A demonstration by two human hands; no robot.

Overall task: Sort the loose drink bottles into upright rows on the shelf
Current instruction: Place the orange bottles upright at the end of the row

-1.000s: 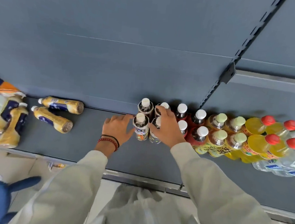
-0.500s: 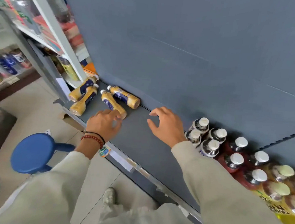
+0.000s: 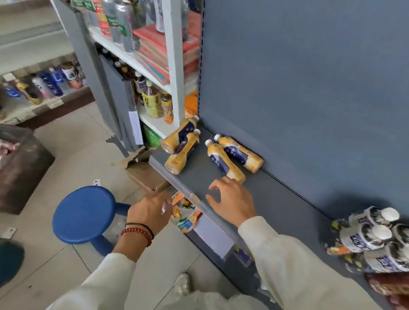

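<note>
Right hand [image 3: 231,202]: fingers spread and slightly bent, holding nothing, poised over the grey shelf [image 3: 282,210]; its index tip lies at the base of the nearest yellow bottle [image 3: 225,162], contact not discernible. Left hand [image 3: 150,211]: fingers loosely bent, nothing seen in its grasp, in front of and below the shelf's front edge.

Four yellow bottles lie on their sides: the nearest and its neighbour [image 3: 240,153] against the blue-grey back panel [image 3: 313,90], two more [image 3: 182,144] at the shelf's left end. White-capped bottles [image 3: 368,237] stand upright at the right. A blue stool [image 3: 83,216] and a cardboard box [image 3: 145,174] sit on the tiled floor [image 3: 65,144]; a white rack [image 3: 172,54] of drinks adjoins.

Compared with half a second earlier, the left hand has left the shelf surface and dropped, and the right hand has closed on the lying bottles.
</note>
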